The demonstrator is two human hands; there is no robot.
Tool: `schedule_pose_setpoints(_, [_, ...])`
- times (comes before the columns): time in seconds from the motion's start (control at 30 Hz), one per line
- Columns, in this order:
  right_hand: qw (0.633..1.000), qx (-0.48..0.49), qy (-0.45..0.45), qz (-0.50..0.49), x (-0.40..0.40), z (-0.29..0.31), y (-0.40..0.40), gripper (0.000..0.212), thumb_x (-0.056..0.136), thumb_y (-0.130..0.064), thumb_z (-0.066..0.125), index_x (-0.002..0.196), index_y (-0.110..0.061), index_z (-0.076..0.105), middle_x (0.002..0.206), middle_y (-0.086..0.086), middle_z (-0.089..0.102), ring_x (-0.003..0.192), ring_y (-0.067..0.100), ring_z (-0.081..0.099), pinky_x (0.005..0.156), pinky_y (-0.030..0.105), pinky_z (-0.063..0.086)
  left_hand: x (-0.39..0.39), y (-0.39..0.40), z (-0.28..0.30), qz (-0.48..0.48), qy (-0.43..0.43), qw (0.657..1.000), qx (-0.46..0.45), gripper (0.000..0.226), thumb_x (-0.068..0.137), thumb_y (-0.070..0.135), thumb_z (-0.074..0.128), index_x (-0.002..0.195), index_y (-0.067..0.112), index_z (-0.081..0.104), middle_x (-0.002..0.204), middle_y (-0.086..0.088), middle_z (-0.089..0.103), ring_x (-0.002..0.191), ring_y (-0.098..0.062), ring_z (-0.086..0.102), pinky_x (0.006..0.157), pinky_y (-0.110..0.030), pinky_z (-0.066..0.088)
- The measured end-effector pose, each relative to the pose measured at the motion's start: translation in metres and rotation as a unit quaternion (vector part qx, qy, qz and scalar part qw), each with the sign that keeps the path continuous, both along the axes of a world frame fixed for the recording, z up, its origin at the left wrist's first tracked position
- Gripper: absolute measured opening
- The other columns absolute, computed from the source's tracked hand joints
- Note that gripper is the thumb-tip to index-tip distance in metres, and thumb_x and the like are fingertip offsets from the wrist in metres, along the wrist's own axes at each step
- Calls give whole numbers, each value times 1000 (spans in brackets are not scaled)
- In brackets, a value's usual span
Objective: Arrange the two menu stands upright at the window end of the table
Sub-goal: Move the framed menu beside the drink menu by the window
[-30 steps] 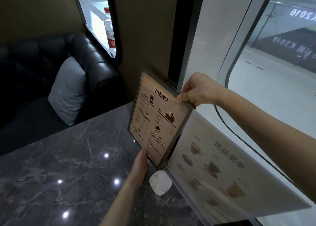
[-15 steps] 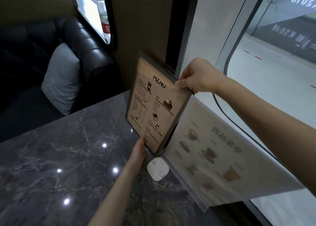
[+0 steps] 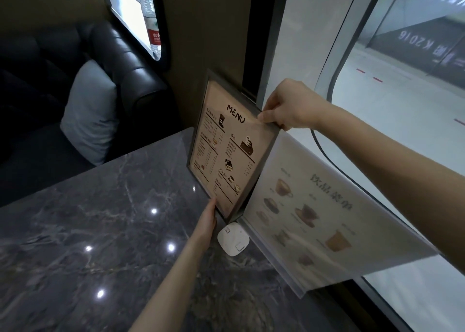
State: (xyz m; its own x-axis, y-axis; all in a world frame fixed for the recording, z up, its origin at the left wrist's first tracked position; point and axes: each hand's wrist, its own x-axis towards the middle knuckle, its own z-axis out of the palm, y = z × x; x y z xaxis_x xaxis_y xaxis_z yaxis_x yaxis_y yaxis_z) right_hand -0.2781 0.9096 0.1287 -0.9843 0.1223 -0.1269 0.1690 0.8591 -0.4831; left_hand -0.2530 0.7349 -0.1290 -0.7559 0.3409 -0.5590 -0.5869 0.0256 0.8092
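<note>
A brown framed menu stand headed "MENU" stands upright at the window end of the dark marble table, leaning against the wall. My right hand pinches its top right corner. My left hand rests with flat fingers against its bottom edge. Just to its right a second, clear acrylic menu stand with pale drink pictures stands upright along the window, touched by neither hand.
A small white square device lies on the table below the brown stand. A black leather sofa with a grey cushion sits beyond the table's far edge. A water bottle stands on a window ledge behind it.
The brown stand and both hands keep the same hold. The view has shifted slightly, and the stand sits a little closer to the wall.
</note>
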Motion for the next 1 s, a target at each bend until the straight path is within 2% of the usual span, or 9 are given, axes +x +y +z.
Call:
schedule_pose_setpoints(0.1, [1000,-2,1,1,1,-1,0,28,85,-25,60,100,-1,64,86,8,62,58,8,55,52,17,45,5,-2,0,-37,10,998,-48,56,94,52,30,136,18,46,137,-1,53,125,-16,49,112,-38,32])
schedule_pose_setpoints(0.23, [1000,-17,4,4,7,-2,1,29,88,-27,55,104,-4,64,91,7,63,63,7,56,50,16,45,15,0,6,-67,58,984,-152,53,96,44,30,131,11,51,134,-12,56,124,-26,50,110,-41,34])
schedule_pose_setpoints(0.3, [999,-39,-5,2,14,-1,2,31,90,-29,51,106,-4,63,94,7,63,68,9,57,52,18,47,21,2,13,-98,106,970,-198,51,97,36,30,131,4,49,138,-13,52,127,-28,47,109,-33,32])
schedule_pose_setpoints(0.4, [998,-69,-10,-12,33,5,5,34,93,-30,46,110,-4,59,96,10,64,74,13,60,59,22,51,39,5,25,-88,191,949,-236,41,99,23,34,131,2,50,134,-10,54,128,-25,46,91,-18,30])
schedule_pose_setpoints(0.53, [997,-71,26,-34,69,9,19,36,93,-33,43,110,-5,59,98,10,67,83,18,65,73,31,56,71,9,20,-74,339,882,-318,32,95,16,39,118,7,59,120,-11,62,106,-21,57,83,-22,38])
schedule_pose_setpoints(0.67, [997,-38,47,-52,105,3,26,43,91,-40,43,94,-4,67,95,14,70,86,25,66,85,44,53,102,17,2,-159,412,829,-343,35,93,18,43,125,10,54,129,-6,55,115,-19,52,93,-26,40])
schedule_pose_setpoints(0.73, [998,-16,33,-53,117,-3,24,50,90,-43,43,93,0,68,92,19,70,83,27,65,81,42,53,113,24,-6,-216,429,813,-330,45,94,22,40,138,13,40,143,-5,43,129,-20,41,106,-28,33])
schedule_pose_setpoints(0.87, [997,27,54,-45,127,-15,18,42,87,-35,55,80,3,69,81,24,68,63,27,57,52,27,39,121,32,-17,-360,401,754,-377,61,98,36,25,149,10,3,160,-6,2,147,-19,2,119,-34,7])
schedule_pose_setpoints(1.0, [995,36,83,-42,128,-22,18,41,87,-26,55,77,13,64,80,33,65,56,23,45,46,26,28,121,32,-21,-405,403,710,-411,65,97,44,15,148,8,-1,160,-6,-2,147,-18,-3,118,-33,2])
